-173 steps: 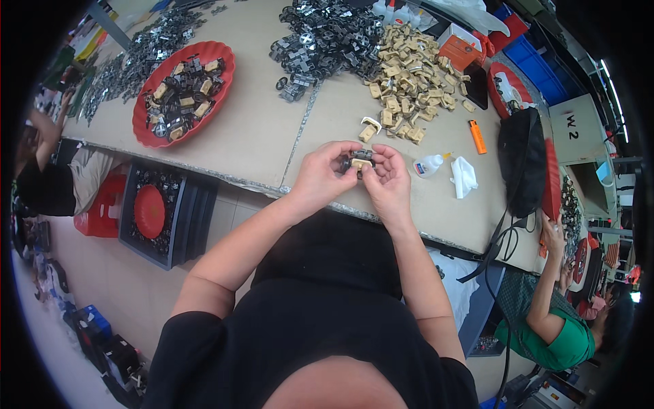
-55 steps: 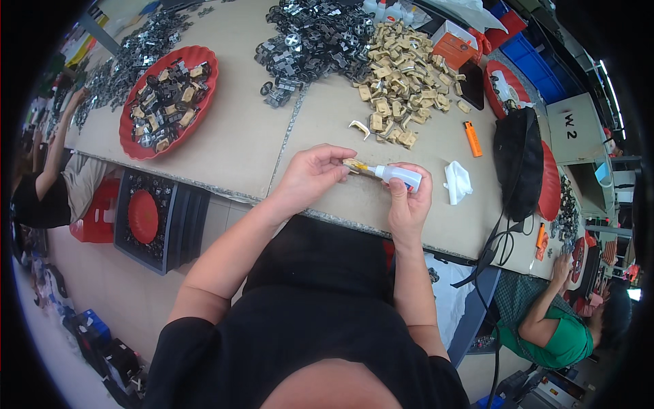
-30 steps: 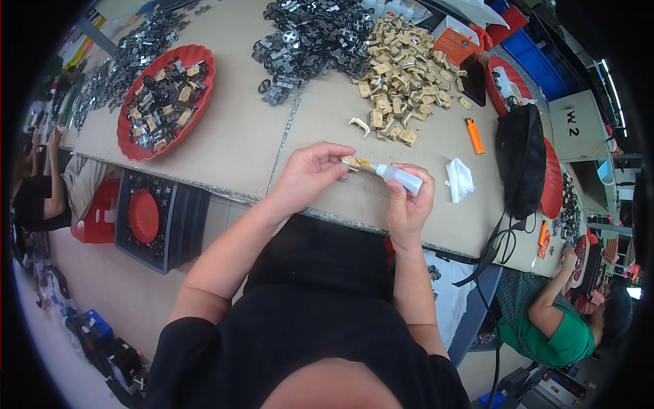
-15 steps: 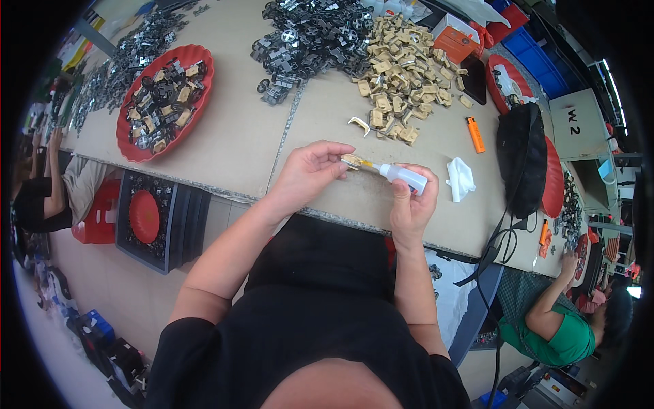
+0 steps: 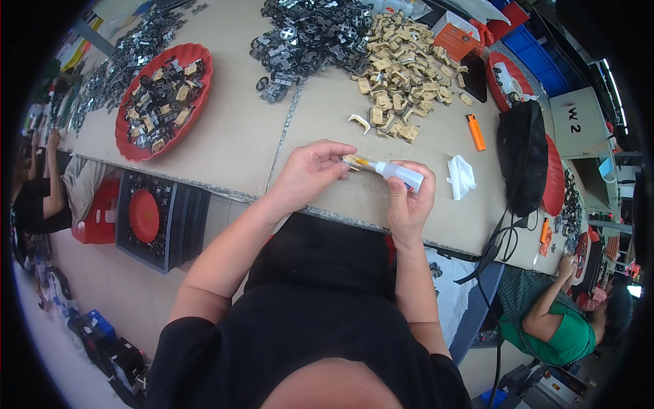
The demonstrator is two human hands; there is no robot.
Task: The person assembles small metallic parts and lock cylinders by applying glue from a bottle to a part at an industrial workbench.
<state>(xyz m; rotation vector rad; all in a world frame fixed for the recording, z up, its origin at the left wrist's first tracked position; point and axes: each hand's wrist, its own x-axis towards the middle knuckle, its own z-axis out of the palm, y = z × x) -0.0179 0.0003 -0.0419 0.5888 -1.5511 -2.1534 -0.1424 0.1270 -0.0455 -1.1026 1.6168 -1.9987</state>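
Observation:
Between the thumb and fingers of my left hand (image 5: pixel 315 168) is a small tan plastic part (image 5: pixel 353 161), partly hidden by the fingertips. My right hand (image 5: pixel 413 204) grips a white squeeze bottle (image 5: pixel 400 176), held nearly level with its narrow yellowish tip pointing left. That tip meets the tan part or lies right against it; which one I cannot tell. Beyond my hands lies a heap of loose tan parts (image 5: pixel 409 68), with a single pale bracket-shaped piece (image 5: pixel 359 123) at its near edge. Left of that heap is a pile of black and silver parts (image 5: pixel 310 41).
A red scalloped tray (image 5: pixel 197 112) of mixed parts stands at the left. To the right lie an orange lighter (image 5: pixel 475 132), a crumpled white tissue (image 5: pixel 461 178) and a black bag (image 5: pixel 523 157) with a hanging strap. A person in green (image 5: pixel 562 334) works at the lower right.
The bottle and my right hand have shifted very slightly left, toward the tan part. My left hand has kept its pinch almost in place.

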